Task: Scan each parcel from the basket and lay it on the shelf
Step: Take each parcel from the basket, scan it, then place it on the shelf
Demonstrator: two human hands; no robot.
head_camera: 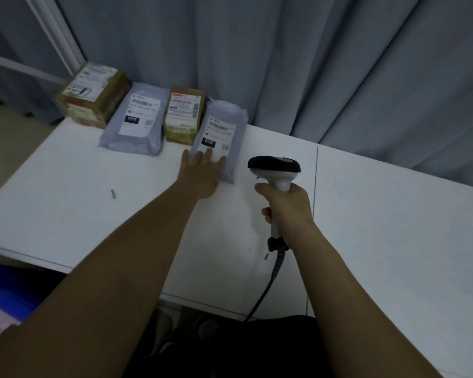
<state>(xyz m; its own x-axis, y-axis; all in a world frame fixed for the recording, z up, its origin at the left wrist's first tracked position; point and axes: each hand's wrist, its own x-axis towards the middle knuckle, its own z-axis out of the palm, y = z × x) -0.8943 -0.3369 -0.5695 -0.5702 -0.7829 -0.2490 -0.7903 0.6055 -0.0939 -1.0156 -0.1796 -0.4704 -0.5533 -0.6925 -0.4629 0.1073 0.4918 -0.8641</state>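
Several parcels lie in a row at the back of the white shelf top: a brown box at the far left, a grey mailer bag, a smaller brown box, and a second grey mailer bag at the right end. My left hand lies flat with straight fingers on the near end of that right-hand mailer bag. To its right my right hand grips the handle of a white and black barcode scanner, held above the surface with its head toward the parcels.
A grey curtain hangs right behind the parcels. The scanner's black cable trails down over the front edge. A blue basket shows at the lower left. Two small bits of debris lie on the surface.
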